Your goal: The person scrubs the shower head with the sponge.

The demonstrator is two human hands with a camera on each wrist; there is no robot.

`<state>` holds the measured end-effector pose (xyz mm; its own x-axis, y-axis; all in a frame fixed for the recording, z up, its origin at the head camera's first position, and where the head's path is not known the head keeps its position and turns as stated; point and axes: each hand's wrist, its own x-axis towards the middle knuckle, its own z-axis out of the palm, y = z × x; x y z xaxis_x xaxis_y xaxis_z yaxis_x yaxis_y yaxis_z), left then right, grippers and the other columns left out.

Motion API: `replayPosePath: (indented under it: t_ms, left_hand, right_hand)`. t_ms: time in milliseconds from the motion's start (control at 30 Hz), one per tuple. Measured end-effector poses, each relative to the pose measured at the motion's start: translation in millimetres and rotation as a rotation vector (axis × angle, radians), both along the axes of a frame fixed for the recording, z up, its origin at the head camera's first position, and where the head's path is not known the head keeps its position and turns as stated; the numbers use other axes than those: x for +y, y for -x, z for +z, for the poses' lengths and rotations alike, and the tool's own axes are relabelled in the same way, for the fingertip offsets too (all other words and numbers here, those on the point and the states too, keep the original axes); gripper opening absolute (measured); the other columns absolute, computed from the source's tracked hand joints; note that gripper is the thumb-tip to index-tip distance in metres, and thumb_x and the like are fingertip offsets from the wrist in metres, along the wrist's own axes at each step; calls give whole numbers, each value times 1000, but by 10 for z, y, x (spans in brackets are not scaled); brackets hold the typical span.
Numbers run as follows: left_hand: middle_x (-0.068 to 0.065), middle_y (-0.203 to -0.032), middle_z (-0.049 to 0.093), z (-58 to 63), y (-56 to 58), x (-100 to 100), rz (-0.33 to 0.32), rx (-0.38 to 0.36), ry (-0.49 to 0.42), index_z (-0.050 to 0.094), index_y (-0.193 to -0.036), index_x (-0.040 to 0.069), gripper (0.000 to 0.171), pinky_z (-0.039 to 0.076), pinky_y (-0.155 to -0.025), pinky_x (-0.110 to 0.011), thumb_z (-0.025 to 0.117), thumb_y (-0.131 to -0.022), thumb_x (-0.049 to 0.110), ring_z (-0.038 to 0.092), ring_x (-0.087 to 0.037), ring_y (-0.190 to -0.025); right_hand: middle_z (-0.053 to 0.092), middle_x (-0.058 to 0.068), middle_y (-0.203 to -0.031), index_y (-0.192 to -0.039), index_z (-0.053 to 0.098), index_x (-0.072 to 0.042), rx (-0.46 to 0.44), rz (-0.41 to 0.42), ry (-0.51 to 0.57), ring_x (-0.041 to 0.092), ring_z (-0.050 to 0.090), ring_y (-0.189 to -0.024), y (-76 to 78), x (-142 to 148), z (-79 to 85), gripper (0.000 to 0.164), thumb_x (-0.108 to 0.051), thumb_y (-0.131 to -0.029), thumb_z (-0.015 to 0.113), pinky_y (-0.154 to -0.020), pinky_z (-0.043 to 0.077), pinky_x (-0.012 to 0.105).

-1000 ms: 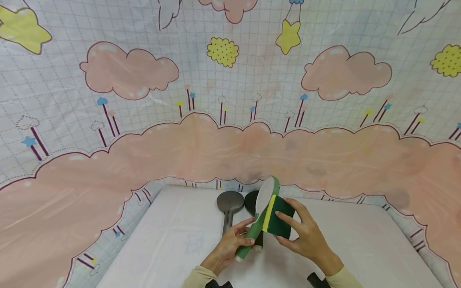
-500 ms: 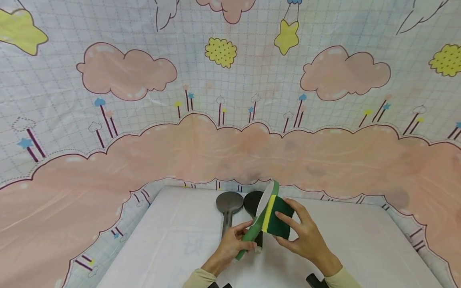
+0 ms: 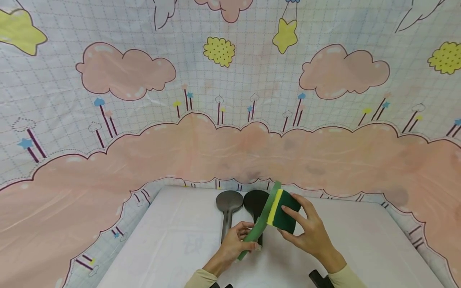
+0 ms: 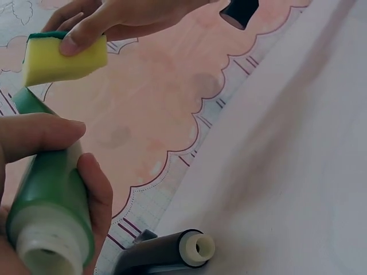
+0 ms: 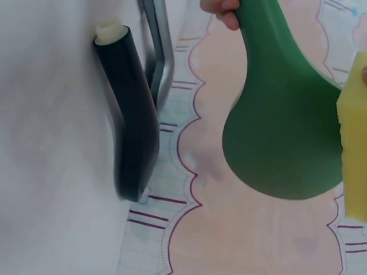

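The relation which matters most, in my judgement, is between the sponge (image 3: 282, 219) and the round back of the green shower head (image 5: 287, 137): the sponge is at its right side, with the yellow layer turned to it. They are very close, but I cannot tell if they truly touch along the whole face. The long axis of the green shower head runs slantwise, from my grasp up and to the right, toward the far edge of the white table (image 3: 144, 248), and it is held above the surface. My left hand (image 3: 233, 243) is curled around the handle near its hollow white end, with the thumb laid across, so the round part reaches away from this grasp. My right hand (image 3: 311, 232) is the nearer one to the round part; it pinches the sponge, the fingers at the far side and the thumb below, and the forearm comes from the near right. Below and beyond, close to the far edge, somewhat nearer to its left corner than to its right one, lie a grey shower head (image 3: 229, 201) and a black shower head (image 3: 255, 200), side by side.
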<state>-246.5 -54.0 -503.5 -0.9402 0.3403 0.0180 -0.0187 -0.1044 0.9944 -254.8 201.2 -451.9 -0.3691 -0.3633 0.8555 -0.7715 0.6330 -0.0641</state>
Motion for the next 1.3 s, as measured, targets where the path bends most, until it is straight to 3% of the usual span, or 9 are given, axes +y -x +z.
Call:
replayPosePath:
  t_ms: [300, 567, 767, 967, 1300]
  left_hand:
    - [-5, -100, 67, 36, -14, 26, -16, -24, -88, 52, -124, -10, 50, 55, -68, -23, 72, -79, -4, 67, -12, -84]
    - [-15, -108, 72, 36, -10, 50, -41, -77, -128, 54, -123, -5, 42, 54, -71, -24, 72, -85, 2, 71, -19, -94]
    - [-18, -114, 71, 46, -12, 82, -112, -158, -260, 50, -126, -5, 41, 56, -74, -28, 67, -91, 7, 72, -17, -97]
    - [-19, -119, 69, 21, 12, 112, -128, -203, -333, 47, -132, -4, 44, 56, -84, -30, 63, -93, 8, 70, -19, -105]
    - [-21, -125, 66, -39, 57, 173, -108, -228, -290, 48, -141, -4, 53, 56, -88, -34, 64, -94, 15, 68, -20, -107]
  right_hand:
    - [50, 24, -139, -121, 69, -15, -37, -60, 25, 30, 46, -127, -49, 109, -24, 61, -64, -87, 56, -110, 24, 9]
    - [51, 25, -138, -119, 69, -13, -8, -67, 57, 29, 47, -127, -79, 207, -30, 59, -62, -88, 58, -111, 25, 9]
    - [52, 25, -137, -117, 70, -12, -28, -93, 67, 26, 46, -127, -124, 292, -65, 60, -62, -87, 59, -110, 25, 8]
    - [51, 24, -138, -117, 70, -12, -99, -149, 68, 25, 45, -128, -146, 386, -110, 64, -67, -86, 56, -107, 23, 5]
    - [49, 22, -141, -120, 69, -14, -137, -221, 69, 28, 45, -127, -180, 530, -139, 70, -72, -84, 51, -104, 20, 2]
